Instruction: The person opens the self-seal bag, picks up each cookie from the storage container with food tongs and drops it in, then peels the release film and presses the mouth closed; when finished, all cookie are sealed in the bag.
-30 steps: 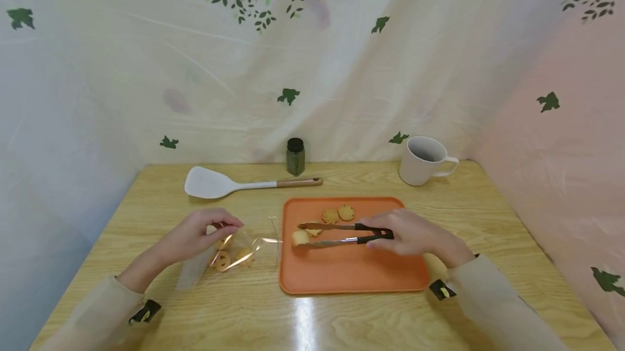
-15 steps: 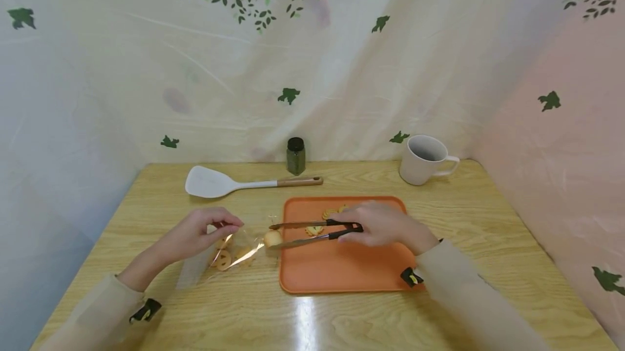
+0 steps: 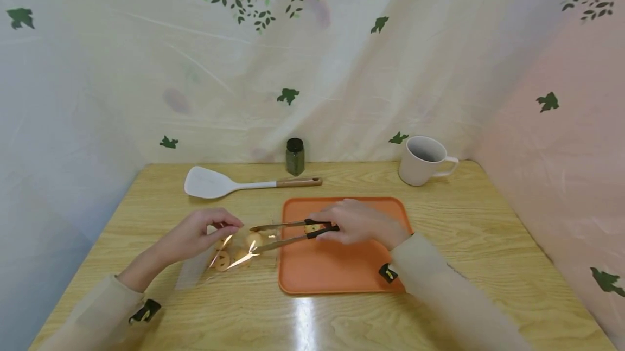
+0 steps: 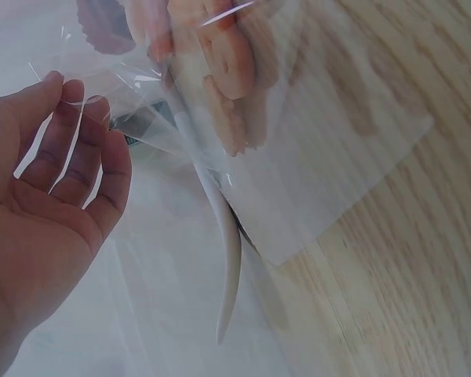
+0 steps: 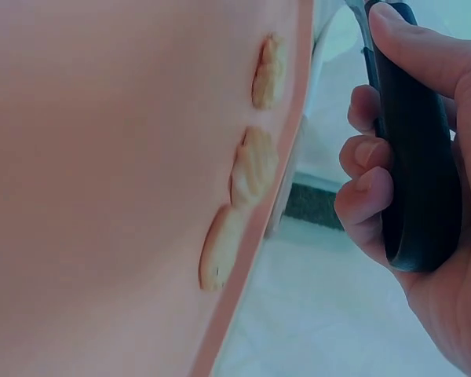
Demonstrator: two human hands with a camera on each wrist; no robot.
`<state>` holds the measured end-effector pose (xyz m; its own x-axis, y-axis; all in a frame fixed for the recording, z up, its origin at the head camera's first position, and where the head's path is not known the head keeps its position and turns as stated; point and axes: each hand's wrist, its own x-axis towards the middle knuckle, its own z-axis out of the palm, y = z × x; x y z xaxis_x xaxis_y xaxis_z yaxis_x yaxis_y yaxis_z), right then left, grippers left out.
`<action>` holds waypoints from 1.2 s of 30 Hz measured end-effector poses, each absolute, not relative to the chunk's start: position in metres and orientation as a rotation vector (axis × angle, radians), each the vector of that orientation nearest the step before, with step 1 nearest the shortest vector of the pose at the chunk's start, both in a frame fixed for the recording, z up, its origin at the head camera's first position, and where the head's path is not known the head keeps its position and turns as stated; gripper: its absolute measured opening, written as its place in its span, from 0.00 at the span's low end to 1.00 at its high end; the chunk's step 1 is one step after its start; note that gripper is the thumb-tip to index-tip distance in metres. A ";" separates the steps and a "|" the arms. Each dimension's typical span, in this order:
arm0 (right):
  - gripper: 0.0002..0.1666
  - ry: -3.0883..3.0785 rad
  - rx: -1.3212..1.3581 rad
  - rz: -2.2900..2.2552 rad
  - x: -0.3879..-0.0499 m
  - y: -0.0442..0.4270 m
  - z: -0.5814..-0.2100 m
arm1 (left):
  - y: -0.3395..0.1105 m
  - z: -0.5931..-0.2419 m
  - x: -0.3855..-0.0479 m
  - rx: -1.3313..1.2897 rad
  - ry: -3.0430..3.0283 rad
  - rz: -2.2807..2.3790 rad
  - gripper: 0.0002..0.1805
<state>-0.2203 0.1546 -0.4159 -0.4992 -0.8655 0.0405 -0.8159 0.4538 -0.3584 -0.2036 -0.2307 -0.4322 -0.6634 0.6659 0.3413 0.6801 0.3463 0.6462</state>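
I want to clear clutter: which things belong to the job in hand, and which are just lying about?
Apparently in use:
black-handled tongs
clear plastic bag
orange tray
cookies

Apparently just lying about:
white spatula with wooden handle
black-lidded jar
mug

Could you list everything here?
Table: 1, tan, underneath
Tray: 1, orange, on table
Bag: 1, clear, beside tray
Tongs: 1, black and silver, over tray
Cookies: 3, golden, on tray
Lone cookie: 1, golden, between tongs
Bagged cookies: several, golden, inside
Spatula: 1, white, behind bag
Jar: 1, green, behind tray
Mug: 1, white, back right
Backdrop: 1, pale, leafy, behind
Sleeves: 2, beige, forearms
Attachments: 2, black, at cuffs
Left hand: 1, pinching bag
Right hand: 1, gripping tongs
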 end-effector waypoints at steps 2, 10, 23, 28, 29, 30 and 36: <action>0.15 2.555 -1.478 -0.504 -0.221 0.149 -0.416 | -0.231 -0.432 -0.204 -1.285 -2.565 -1.245 0.10; 0.14 2.551 -1.514 -0.484 -0.226 0.127 -0.427 | -0.230 -0.431 -0.205 -1.307 -2.560 -1.231 0.11; 0.11 2.632 -1.508 -0.445 -0.226 0.114 -0.434 | -0.230 -0.429 -0.204 -1.284 -2.565 -1.259 0.10; 0.09 2.633 -1.498 -0.441 -0.225 0.113 -0.433 | -0.230 -0.430 -0.204 -1.263 -2.584 -1.258 0.10; 0.08 2.631 -1.500 -0.449 -0.225 0.113 -0.432 | -0.230 -0.430 -0.204 -1.263 -2.583 -1.254 0.10; 0.07 2.629 -1.502 -0.458 -0.225 0.114 -0.432 | -0.230 -0.430 -0.205 -1.267 -2.582 -1.252 0.10; 0.06 2.612 -1.502 -0.480 -0.225 0.116 -0.433 | -0.230 -0.431 -0.206 -1.280 -2.569 -1.233 0.10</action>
<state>-0.2253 0.1160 -0.4334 -0.5122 -0.8553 0.0776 -0.8270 0.4668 -0.3131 -0.2055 -0.2296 -0.4306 -0.6640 0.6668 0.3382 0.6809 0.3525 0.6419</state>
